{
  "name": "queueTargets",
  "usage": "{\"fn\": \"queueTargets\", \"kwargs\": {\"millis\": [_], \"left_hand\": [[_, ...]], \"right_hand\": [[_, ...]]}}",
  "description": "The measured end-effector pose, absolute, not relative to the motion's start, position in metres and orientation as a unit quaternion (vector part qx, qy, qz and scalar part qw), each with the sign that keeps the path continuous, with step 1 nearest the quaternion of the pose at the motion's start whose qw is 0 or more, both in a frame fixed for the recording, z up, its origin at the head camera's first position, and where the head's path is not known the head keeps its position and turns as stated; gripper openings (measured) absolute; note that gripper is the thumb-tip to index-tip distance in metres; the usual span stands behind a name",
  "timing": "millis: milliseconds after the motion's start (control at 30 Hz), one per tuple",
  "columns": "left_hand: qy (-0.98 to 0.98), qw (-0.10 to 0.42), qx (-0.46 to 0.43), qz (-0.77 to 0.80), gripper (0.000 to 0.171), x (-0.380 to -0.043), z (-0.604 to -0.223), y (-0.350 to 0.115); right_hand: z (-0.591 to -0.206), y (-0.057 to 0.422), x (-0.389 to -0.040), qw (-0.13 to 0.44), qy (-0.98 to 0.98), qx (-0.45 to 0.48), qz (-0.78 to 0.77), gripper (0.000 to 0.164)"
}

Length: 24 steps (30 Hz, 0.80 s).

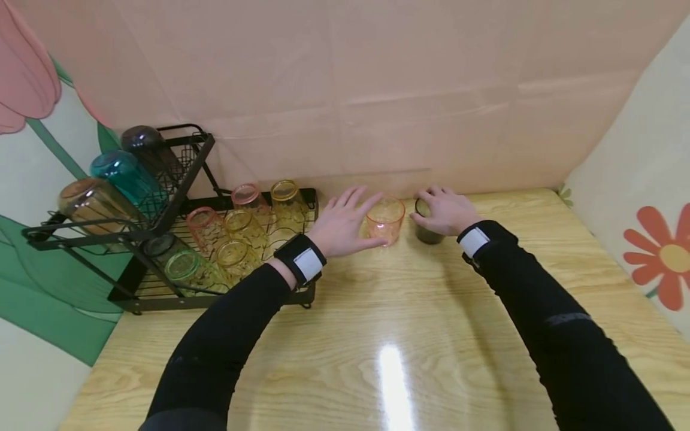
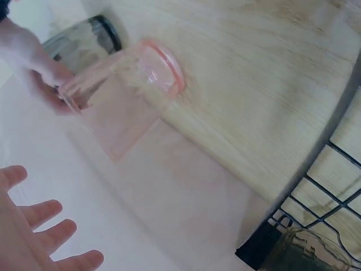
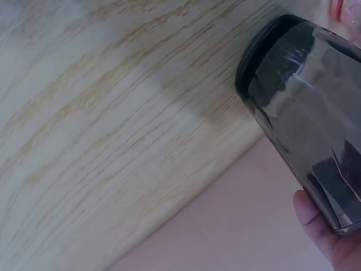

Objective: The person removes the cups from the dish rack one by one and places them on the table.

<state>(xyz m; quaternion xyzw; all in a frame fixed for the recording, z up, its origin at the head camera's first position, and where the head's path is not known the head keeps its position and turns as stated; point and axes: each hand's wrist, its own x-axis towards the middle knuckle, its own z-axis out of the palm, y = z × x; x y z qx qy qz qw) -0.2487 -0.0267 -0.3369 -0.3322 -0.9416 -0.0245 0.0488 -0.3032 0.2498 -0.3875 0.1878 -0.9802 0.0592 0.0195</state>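
Note:
A clear pink drinking glass (image 1: 385, 224) stands upright on the wooden table. My left hand (image 1: 341, 225) is just left of it, fingers and thumb spread; in the left wrist view a gap shows between these fingers and the pink glass (image 2: 121, 93). To the right, a dark grey glass (image 1: 429, 235) stands upright, its base on the tabletop. My right hand (image 1: 446, 212) grips it near the rim from above. The right wrist view shows the grey glass (image 3: 307, 107) large, with a fingertip (image 3: 307, 212) against its side; the other fingers are mostly hidden.
A black two-tier rack (image 1: 226, 302) stands at the left. Its upper tier holds an amber glass (image 1: 97, 200), a teal glass (image 1: 126, 179) and a dark glass (image 1: 153, 152). Several pink, yellow, green and grey glasses fill the lower tier. A pink-covered wall (image 1: 377, 137) runs behind the table.

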Motion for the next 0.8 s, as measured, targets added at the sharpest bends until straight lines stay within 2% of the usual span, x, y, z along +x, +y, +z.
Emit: {"fn": "queueTargets", "kwargs": {"millis": [267,467,800], "left_hand": [[-0.943,0.037,-0.329,-0.015,0.093,-0.248,-0.336,-0.024],[-0.945,0.036,-0.324,0.016,0.095,-0.259,-0.337,-0.034],[-0.975,0.044,-0.214,0.025,0.093,-0.298,-0.333,-0.076]], "right_hand": [[-0.389,0.248,-0.304,0.005,-0.982,0.181,0.062,0.076],[-0.381,0.246,-0.297,0.024,-0.974,0.207,0.088,0.066],[-0.347,0.215,-0.264,0.083,-0.948,0.291,0.102,0.064]]}}
